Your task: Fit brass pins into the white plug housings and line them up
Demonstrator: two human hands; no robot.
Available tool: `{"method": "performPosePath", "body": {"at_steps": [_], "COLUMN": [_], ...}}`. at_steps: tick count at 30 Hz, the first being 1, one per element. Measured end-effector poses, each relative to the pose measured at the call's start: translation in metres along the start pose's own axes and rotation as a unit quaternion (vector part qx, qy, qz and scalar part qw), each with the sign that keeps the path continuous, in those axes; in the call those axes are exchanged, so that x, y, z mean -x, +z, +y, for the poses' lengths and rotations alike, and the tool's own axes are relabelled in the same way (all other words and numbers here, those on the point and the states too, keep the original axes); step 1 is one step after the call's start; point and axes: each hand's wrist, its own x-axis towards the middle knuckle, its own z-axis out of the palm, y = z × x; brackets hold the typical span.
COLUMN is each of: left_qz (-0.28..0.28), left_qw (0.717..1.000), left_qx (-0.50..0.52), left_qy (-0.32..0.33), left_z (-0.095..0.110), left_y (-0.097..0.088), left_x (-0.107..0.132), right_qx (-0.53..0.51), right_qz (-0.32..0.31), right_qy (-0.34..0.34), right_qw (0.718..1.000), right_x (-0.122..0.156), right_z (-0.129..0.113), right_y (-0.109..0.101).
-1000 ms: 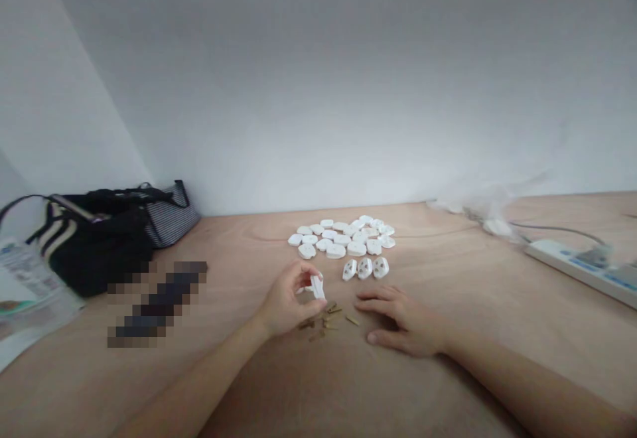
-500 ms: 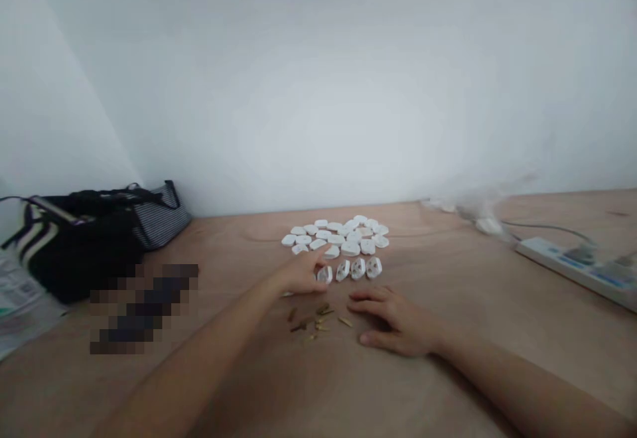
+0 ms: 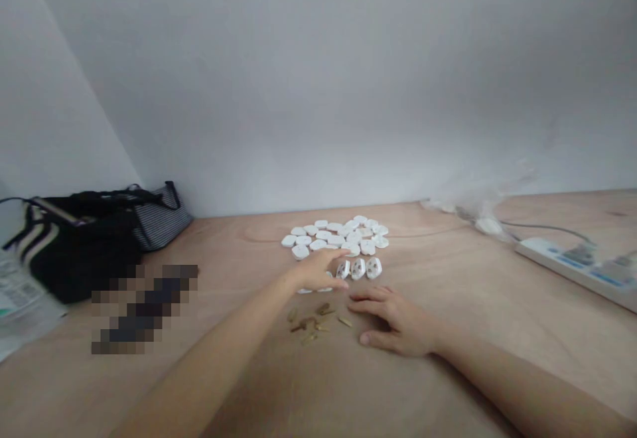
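My left hand [image 3: 318,272] reaches forward, palm down and fingers stretched out. It lies over white plug pieces whose edges peek out beneath it [image 3: 304,290]. Its fingertips touch the left end of a short row of white plug bases [image 3: 359,268] fitted with brass pins. Behind the row lies a heap of several white plug shells [image 3: 336,235]. My right hand [image 3: 398,324] rests flat on the wooden table [image 3: 448,272], fingers apart, holding nothing. Several loose brass pins [image 3: 312,322] lie between my two hands.
A black striped bag [image 3: 89,239] stands at the back left, with a blurred dark object [image 3: 144,305] in front of it. A printed packet [image 3: 17,292] lies at the far left. A white power strip [image 3: 577,262] and a clear plastic bag [image 3: 480,212] lie at the right.
My left hand carried a white plug piece forward from above the pins, set it down at the left end of the row, and now lies flat over it. My right hand stayed put.
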Motion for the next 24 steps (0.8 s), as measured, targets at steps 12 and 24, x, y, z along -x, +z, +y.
{"method": "performPosePath", "body": {"at_steps": [12, 24], "left_qz": [0.065, 0.084], "left_qw": [0.997, 0.983], "left_qx": [0.022, 0.159], "left_qy": [0.018, -0.031], "left_z": [0.029, 0.059], "left_y": [0.001, 0.039], "left_x": [0.049, 0.082], "right_qx": [-0.032, -0.06], "right_qz": [0.007, 0.004], "right_qy": [0.016, 0.052], "right_qw": [0.999, 0.997], "right_x": [0.004, 0.01], "right_z": [0.004, 0.016], "right_y": [0.001, -0.016]}}
